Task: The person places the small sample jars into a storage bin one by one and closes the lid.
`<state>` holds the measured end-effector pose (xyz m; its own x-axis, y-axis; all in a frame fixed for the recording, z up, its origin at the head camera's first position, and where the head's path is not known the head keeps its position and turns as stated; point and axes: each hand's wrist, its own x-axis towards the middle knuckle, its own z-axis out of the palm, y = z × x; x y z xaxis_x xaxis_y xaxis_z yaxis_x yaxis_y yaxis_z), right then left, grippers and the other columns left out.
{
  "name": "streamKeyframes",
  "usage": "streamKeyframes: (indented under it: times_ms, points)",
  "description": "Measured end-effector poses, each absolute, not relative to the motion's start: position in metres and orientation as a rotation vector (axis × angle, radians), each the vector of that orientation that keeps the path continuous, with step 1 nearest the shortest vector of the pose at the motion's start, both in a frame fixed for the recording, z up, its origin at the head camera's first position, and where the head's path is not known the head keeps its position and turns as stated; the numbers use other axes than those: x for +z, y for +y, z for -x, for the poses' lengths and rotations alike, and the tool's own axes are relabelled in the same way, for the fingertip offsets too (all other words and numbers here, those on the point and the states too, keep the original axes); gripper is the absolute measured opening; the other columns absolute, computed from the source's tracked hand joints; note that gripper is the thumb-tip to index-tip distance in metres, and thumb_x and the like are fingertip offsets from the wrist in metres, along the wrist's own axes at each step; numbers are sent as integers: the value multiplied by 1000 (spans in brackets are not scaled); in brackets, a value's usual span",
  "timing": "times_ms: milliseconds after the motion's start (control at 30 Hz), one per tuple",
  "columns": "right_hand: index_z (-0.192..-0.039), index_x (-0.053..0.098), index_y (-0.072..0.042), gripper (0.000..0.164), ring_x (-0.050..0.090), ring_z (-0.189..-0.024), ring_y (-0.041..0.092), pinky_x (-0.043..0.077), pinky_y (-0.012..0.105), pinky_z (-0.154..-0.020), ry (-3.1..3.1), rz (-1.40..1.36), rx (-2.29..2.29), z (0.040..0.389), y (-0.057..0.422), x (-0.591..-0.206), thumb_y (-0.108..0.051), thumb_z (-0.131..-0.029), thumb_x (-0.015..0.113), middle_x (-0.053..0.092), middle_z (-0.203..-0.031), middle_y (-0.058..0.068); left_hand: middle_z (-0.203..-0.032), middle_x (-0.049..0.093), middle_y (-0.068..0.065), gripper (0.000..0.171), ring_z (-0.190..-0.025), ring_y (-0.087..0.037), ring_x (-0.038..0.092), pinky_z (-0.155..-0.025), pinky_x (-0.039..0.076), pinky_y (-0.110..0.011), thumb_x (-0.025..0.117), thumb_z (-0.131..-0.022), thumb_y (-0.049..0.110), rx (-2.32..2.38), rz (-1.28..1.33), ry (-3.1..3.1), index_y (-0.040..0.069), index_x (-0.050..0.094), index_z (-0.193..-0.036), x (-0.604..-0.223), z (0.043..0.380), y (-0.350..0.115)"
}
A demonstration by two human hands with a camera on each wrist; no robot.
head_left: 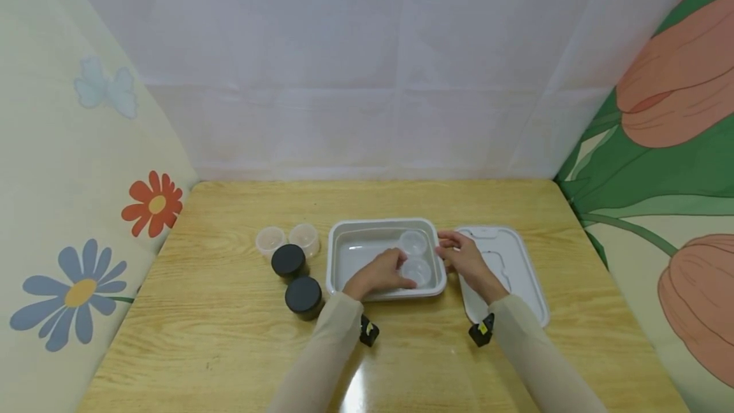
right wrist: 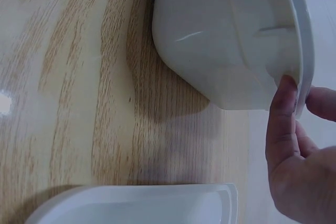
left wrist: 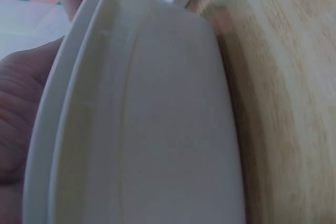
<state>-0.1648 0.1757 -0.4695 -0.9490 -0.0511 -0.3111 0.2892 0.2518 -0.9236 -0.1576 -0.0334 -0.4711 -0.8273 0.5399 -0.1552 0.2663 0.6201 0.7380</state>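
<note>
A pale rectangular plastic food container [head_left: 334, 253] stands on the table, with two clear plastic cups inside at its right end. My left hand [head_left: 380, 273] reaches in over the front rim, thumb and fingers curled about the front cup [head_left: 420, 271]. The rear cup [head_left: 413, 243] sits just behind that one. At the right rim, my right hand [head_left: 466, 261] pinches the edge; the right wrist view shows its thumb [right wrist: 283, 114] against the outer wall. In the left wrist view the container's side wall [left wrist: 173, 108] hides most of the left hand [left wrist: 21, 114].
To the right lies a white lid [head_left: 524, 273] with a moulded pattern, partly beneath the right forearm. Left of the container stand two clear cups, one at the far left [head_left: 269, 241] and one beside it [head_left: 305, 239], plus two black-lidded jars [head_left: 289, 260], the nearer jar [head_left: 304, 296] close to the left sleeve.
</note>
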Motion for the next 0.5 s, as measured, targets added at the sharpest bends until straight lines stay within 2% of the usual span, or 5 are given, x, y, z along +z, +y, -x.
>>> streamKeyframes:
  times_ms: [233,500]
  points:
    - [-132,48,4,42,52,-74,8,51,24,-54,2237,-241,-1769,164,174,-468,-2,-91,58,53,-103,9,-108,62,-17,57,-100,-26,58,-91,48,-38,78,-77,26,1066,-564,2461,-6,54,-118,-464,159,-47]
    - [-134,47,2,45,51,-79,9,51,25,-57,2246,-255,-1745,163,173,-465,-4,-91,58,51,-111,13,-117,58,-24,61,-109,-32,55,-95,47,-43,75,-80,24,1168,-548,2476,-9,49,-126,-453,158,-72]
